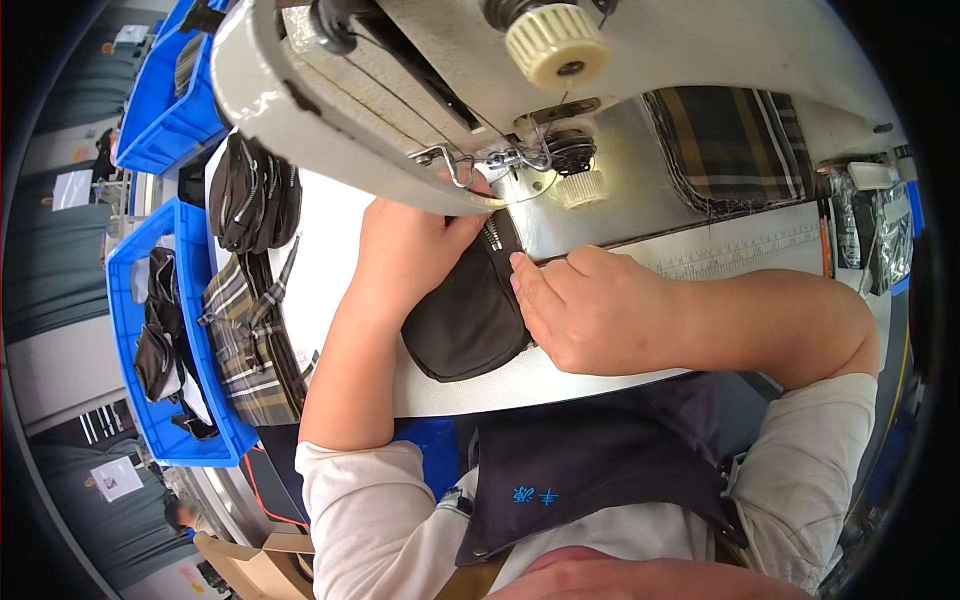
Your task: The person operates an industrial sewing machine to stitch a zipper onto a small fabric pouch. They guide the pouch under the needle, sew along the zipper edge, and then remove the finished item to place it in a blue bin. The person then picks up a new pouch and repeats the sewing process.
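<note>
A dark brown fabric pouch (465,315) with a rounded bottom and a short metal zip lies on the white table, its upper end at the needle area of the sewing machine (360,120). My left hand (408,248) grips the pouch's upper left side, thumb beside the zip; the machine head partly hides its fingers. On the other side, my right hand (592,308) is closed, thumb and forefinger pinching the pouch's right edge just below the zip. The presser foot area is partly covered, so I cannot tell whether it touches the cloth.
Plaid cloth pieces (735,145) lie stacked at the right, beyond a ruler strip (740,250). To the left are dark zipped pouches (255,195), folded plaid cloth (245,340) and a blue bin (225,425) holding dark pieces. Another blue bin (150,150) stands farther back.
</note>
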